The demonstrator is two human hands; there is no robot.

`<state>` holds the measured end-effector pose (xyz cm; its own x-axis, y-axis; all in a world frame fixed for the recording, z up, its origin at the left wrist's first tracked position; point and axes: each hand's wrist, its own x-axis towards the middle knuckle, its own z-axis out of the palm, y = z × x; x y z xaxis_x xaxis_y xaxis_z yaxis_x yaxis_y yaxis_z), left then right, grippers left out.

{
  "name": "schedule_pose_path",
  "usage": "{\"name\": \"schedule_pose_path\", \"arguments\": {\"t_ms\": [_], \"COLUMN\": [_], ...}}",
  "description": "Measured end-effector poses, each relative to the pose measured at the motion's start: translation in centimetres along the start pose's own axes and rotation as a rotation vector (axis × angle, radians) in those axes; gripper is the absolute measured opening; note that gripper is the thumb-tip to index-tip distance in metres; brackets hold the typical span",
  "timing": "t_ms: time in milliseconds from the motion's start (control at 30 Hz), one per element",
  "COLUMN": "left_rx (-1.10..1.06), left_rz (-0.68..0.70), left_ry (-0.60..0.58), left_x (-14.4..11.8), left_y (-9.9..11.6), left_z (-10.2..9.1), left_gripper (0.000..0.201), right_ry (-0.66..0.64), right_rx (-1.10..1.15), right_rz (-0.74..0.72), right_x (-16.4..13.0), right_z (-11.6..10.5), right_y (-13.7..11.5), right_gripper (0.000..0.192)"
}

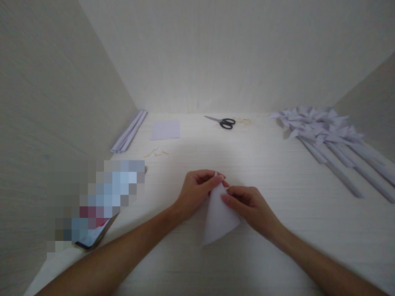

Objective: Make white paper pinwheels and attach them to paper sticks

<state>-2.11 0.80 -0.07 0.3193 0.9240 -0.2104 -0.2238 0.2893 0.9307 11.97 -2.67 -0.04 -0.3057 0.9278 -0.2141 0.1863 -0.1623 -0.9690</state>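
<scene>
A folded white sheet of paper (220,220) hangs between my two hands near the front middle of the table, its narrow tip up and its wide edge down. My left hand (200,185) pinches the tip between thumb and fingers. On the right slanted edge, just below the tip, my right hand (245,201) grips the same sheet with the thumb on its near face. The fingers behind the paper are partly hidden.
Black-handled scissors (226,123) lie at the back. A square paper (166,130), rolled paper sticks (129,131) and small scraps (156,152) lie left. Several paper pinwheels (321,127) on sticks are piled right. A phone, partly pixelated (98,230), leans left.
</scene>
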Motion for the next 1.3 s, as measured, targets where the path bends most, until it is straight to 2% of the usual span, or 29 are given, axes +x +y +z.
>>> {"name": "schedule_pose_path", "arguments": {"t_ms": [200, 567, 1033, 1167, 1300], "left_rx": [-0.032, 0.055, -0.031, -0.035, -0.034], "left_rz": [0.007, -0.001, 0.007, 0.014, 0.000], "left_ry": [-0.005, 0.054, 0.079, 0.115, 0.104], "left_x": [-0.13, -0.23, -0.35, -0.41, -0.36], "left_y": [-0.05, -0.03, -0.30, -0.38, -0.46], "left_z": [0.09, 0.21, 0.27, 0.41, 0.42], "left_gripper": [0.014, 0.022, 0.018, 0.019, 0.019], "right_ry": [0.015, 0.010, -0.001, 0.002, -0.002], "right_rx": [-0.010, -0.009, -0.008, -0.046, -0.056], "right_rz": [-0.022, -0.019, 0.004, -0.019, -0.034], "right_x": [0.01, -0.18, -0.23, -0.17, -0.14], "right_z": [0.14, 0.21, 0.30, 0.37, 0.38], "right_y": [0.05, -0.06, -0.16, -0.03, 0.09], "right_gripper": [0.034, 0.031, 0.032, 0.032, 0.031]}}
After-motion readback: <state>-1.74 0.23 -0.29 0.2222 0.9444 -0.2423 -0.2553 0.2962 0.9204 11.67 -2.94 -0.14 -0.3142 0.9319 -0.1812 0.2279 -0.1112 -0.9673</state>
